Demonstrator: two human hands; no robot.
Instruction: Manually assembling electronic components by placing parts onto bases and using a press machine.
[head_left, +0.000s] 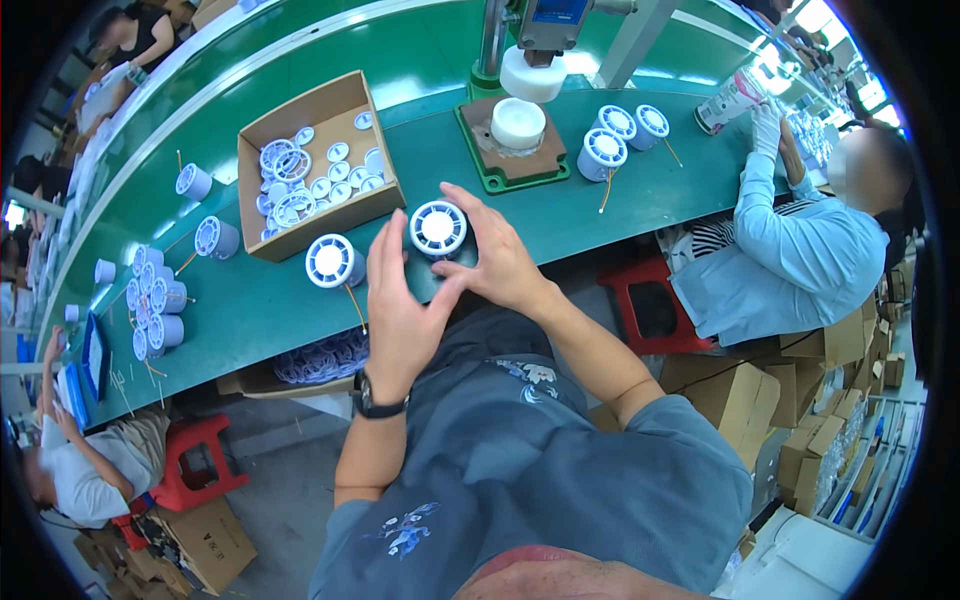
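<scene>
Between my two hands is a white cylindrical housing with a spoked ring and a plain white disc on top. My right hand curves round its right side, with the index finger at the far rim and the thumb at the near side. My left hand is just left of it, fingers stretched out and thumb pointing toward the right thumb; whether it touches the housing I cannot tell. A similar housing with a thin orange-brown lead stands beside my left hand. Behind my hands is an open cardboard box of loose white discs and spoked rings.
A press with a white round head stands over a white cup-shaped block on a green-edged base. More housings stand right of it; others cluster at the left. Seated co-workers are on both sides, near red stools.
</scene>
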